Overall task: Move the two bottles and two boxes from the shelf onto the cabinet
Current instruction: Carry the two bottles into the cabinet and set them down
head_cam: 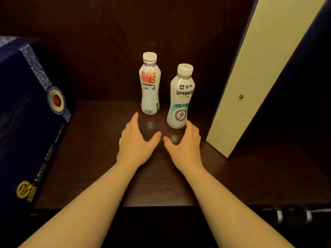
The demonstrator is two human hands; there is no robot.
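Two white drink bottles with white caps stand upright on a dark wooden shelf [100, 158]. The left bottle [150, 86] is further back, the right bottle [180, 99] nearer. My left hand [137, 142] is open, fingers spread, just in front of the left bottle without touching it. My right hand [184, 145] is open too, its fingertips beside the base of the right bottle. A large dark blue box [30, 119] with a silver band and gold print stands at the left. At the right, a box with a pale yellow face and dark blue sides [254, 74] leans against the shelf side.
The shelf's dark back wall [107, 51] rises close behind the bottles. The shelf's front edge [143, 206] runs under my forearms. Bare shelf surface lies between the blue box and my left hand.
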